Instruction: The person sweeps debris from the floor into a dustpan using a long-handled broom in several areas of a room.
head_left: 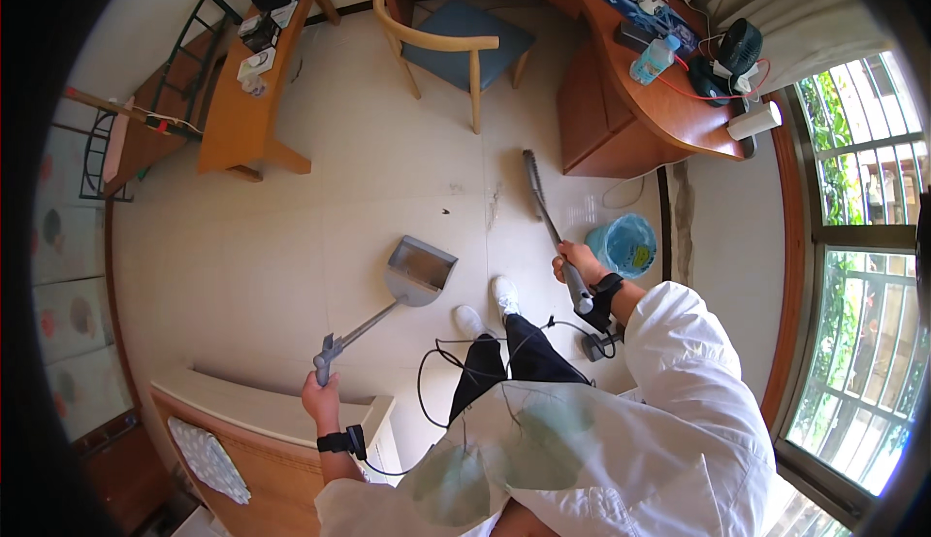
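Observation:
My left hand [320,401] is closed around the handle end of a grey long-handled dustpan [419,292]. The pan rests on or just above the pale floor, its mouth turned to the right and away from me. In my right hand [583,263] is the handle of a grey broom [549,222]. Its narrow, dark-bristled head points away from me, near the desk's base. Between the broom and the dustpan lie a small dark scrap [446,211] and a streak of fine debris [496,205]. Wires run from the bands on both wrists.
A bin with a blue liner [627,246] stands by the right wall. Ahead are a wooden chair with a blue seat [456,42] and a curved desk [592,120]. A wooden bench [242,120] is on the left; a bed's end board [272,391] is at near left.

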